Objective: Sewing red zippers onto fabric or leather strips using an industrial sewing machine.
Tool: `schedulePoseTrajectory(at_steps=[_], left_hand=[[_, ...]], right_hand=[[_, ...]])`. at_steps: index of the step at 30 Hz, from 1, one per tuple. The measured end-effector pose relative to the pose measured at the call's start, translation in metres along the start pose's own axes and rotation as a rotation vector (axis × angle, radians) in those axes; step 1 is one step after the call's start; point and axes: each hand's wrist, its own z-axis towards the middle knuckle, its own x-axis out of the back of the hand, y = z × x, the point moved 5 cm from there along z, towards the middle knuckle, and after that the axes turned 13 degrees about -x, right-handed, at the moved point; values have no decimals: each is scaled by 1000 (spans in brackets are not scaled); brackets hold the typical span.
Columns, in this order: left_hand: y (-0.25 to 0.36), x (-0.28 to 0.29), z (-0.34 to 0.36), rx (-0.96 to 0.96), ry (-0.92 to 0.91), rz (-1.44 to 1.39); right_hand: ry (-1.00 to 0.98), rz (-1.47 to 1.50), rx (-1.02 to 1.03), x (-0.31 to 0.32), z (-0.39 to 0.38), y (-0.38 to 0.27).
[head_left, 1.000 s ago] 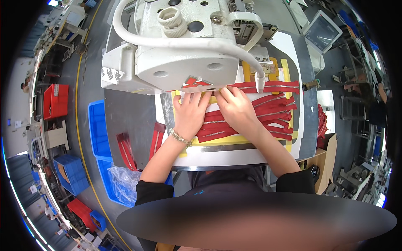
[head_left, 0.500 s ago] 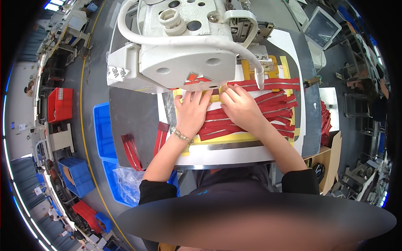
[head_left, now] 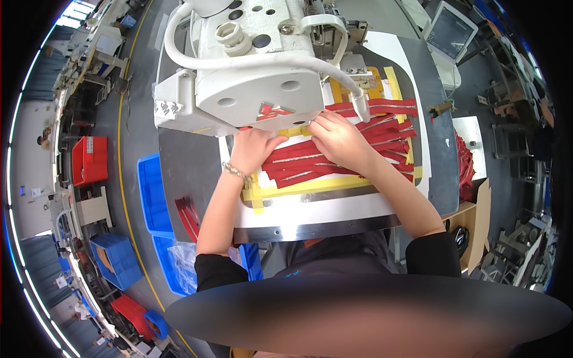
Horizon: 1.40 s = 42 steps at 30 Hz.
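A white sewing machine [head_left: 256, 89] stands over the work surface. My left hand [head_left: 253, 150], a beaded bracelet at its wrist, reaches under the machine's front edge; its thumb points right, but its other fingers are hidden. My right hand [head_left: 341, 142] has its fingers bent and pressed together beside the machine head. They pinch the left end of a red zipper [head_left: 388, 107] that runs off to the right, though the fingertips are partly covered. Several more red zippers [head_left: 292, 158] with silvery teeth lie side by side below my hands, on a white sheet edged with yellow tape [head_left: 316, 189].
Left of my arm, a loose red zipper [head_left: 188, 218] lies at the table's edge. Blue bins [head_left: 156, 197] stand below that side. To the right are a screen [head_left: 450, 33], a red heap [head_left: 467, 164] and an open cardboard box [head_left: 477, 230].
My left hand has slid left, and its fingers have gone from lying spread in view to being hidden under the machine. My right hand stays by the zipper's end.
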Motion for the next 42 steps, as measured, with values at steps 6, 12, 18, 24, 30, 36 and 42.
schedulePoseTrajectory(at_steps=[6, 12, 18, 24, 30, 36, 42], left_hand=[[-24, -6, 19, 9, -133, -537], [-32, -15, 25, 38, -163, -662], [-42, -33, 20, 204, -239, -856], [-49, -43, 14, 220, -244, -866], [-37, -30, 7, 388, -281, -769], [-13, -9, 5, -116, 5, -309], [-12, -12, 0, -75, -66, -222]], right_hand=[[34, 38, -27, -1, 1, 5], [50, 29, -53, 2, 1, 7], [86, 14, -20, 2, 0, 7], [-10, 91, -90, -1, 1, 8], [-3, 45, -87, -1, 1, 9], [-11, 32, -48, 6, -10, -6], [-19, 28, -85, 9, -7, -10]])
